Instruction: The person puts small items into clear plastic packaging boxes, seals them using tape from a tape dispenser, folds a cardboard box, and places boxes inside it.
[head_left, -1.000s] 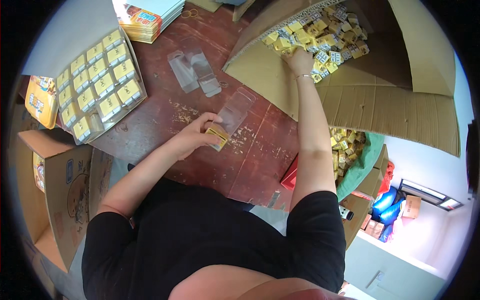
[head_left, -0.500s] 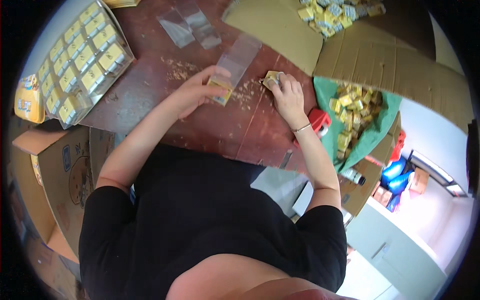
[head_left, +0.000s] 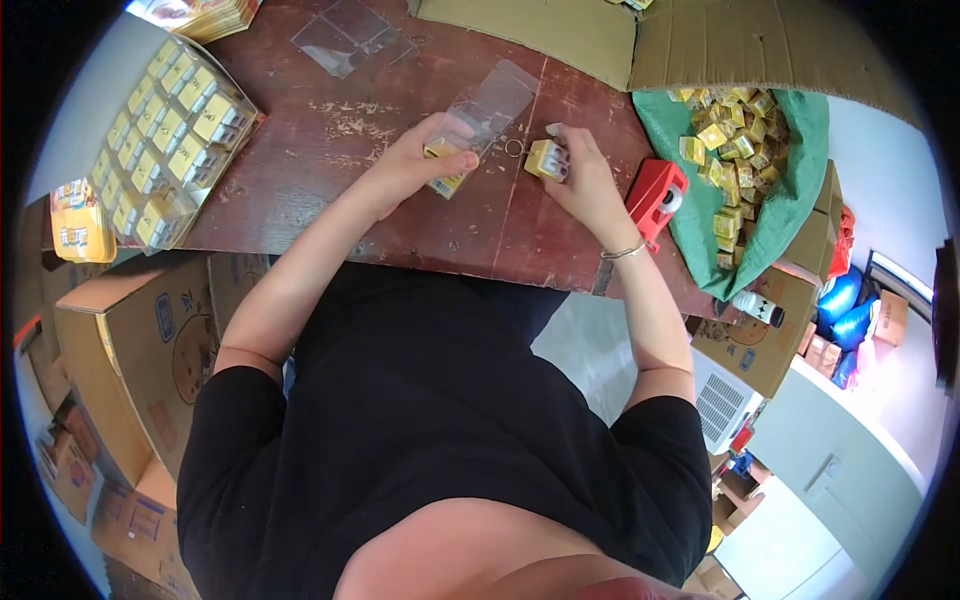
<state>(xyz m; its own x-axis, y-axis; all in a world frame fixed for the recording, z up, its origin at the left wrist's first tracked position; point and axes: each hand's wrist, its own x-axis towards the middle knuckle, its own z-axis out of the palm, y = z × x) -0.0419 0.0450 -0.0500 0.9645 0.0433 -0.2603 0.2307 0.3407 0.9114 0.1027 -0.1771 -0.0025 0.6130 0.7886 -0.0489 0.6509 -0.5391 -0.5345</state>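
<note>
My left hand (head_left: 420, 170) is closed around the lower end of a clear plastic sleeve (head_left: 503, 97), its thumb pressed on a yellow printed piece (head_left: 443, 180) at that end. The sleeve's other end points up and to the right, away from me. Just right of it, my right hand (head_left: 588, 190) grips a small yellow-and-white block keychain (head_left: 547, 160) at the tabletop. Its metal ring (head_left: 514, 148) sticks out to the left. Something white shows at one right fingertip. A gap separates the keychain from the sleeve.
A red tape dispenser (head_left: 656, 200) stands beside my right wrist. Beyond it, a green sack (head_left: 808, 150) holds many yellow blocks. Flat clear sleeves (head_left: 345, 38) lie at the back of the worn red table (head_left: 300, 215). At left sits a tray of packed yellow blocks (head_left: 185, 150); a cardboard flap (head_left: 530, 25) rises behind.
My right hand has turned, so the keychain's block and ring now show clearly. The left hand still holds the sleeve. The whole view has shifted, bringing more of the green sack into sight.
</note>
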